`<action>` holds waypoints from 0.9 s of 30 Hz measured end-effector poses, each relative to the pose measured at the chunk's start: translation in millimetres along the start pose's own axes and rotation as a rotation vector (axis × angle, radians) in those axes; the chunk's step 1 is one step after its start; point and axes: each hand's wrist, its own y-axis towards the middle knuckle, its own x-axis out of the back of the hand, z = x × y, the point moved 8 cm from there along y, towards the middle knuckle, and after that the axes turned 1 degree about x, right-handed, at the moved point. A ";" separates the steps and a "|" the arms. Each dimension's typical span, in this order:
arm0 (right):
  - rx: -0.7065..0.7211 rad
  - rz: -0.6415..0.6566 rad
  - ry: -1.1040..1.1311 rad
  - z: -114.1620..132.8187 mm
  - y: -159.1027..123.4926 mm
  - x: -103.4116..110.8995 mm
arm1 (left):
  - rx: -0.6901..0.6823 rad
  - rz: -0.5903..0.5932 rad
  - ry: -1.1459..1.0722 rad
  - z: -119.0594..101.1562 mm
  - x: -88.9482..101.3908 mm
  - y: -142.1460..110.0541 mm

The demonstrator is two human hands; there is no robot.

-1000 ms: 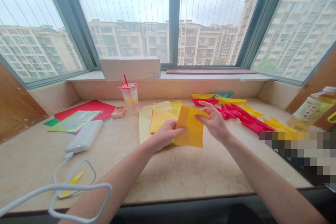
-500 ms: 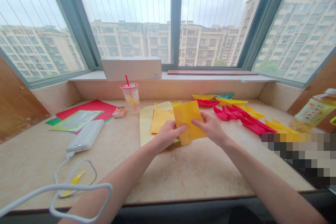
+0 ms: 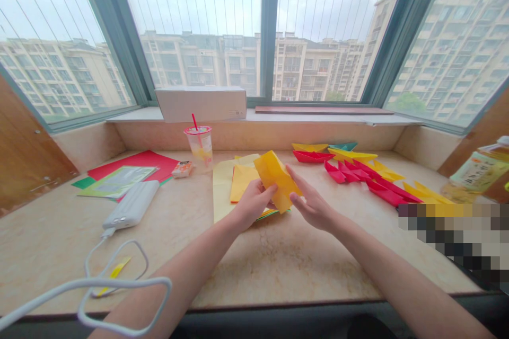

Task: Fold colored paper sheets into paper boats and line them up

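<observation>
A folded piece of yellow paper (image 3: 278,177) is held up above the table, tilted. My left hand (image 3: 254,202) pinches its lower left side, thumb in front and fingers behind. Along the right edge of the paper, my right hand (image 3: 314,201) has its fingers stretched out and its thumb apart from them, close against the edge. Below and behind lies a stack of coloured paper sheets (image 3: 221,190), pale yellow and orange-yellow, with green edges showing. To the right are several folded paper boats in red (image 3: 313,157), yellow (image 3: 352,154) and teal (image 3: 344,146).
On the left lie a white power bank (image 3: 131,205) with a looping white cable (image 3: 163,296), red paper (image 3: 135,160) and a small orange-white box (image 3: 182,169). A plastic cup with a red straw (image 3: 200,145) stands behind. A drink bottle (image 3: 479,169) is at right; a pixelated area hides things below it.
The yellow paper has turned and tilted, now showing a narrower folded shape. My right hand has gone from pinching its right part to extended fingers along its edge.
</observation>
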 end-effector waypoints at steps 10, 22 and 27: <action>-0.048 0.183 0.002 -8.6 -3.8 -13.3 | -0.058 0.009 0.192 0.7 -1.0 3.1; -0.083 0.120 0.093 -5.4 -3.5 -14.4 | -0.043 0.040 0.134 -5.3 -0.4 1.1; -0.224 -0.084 0.368 -11.4 1.6 2.1 | 0.049 0.206 0.061 2.8 -11.0 -4.4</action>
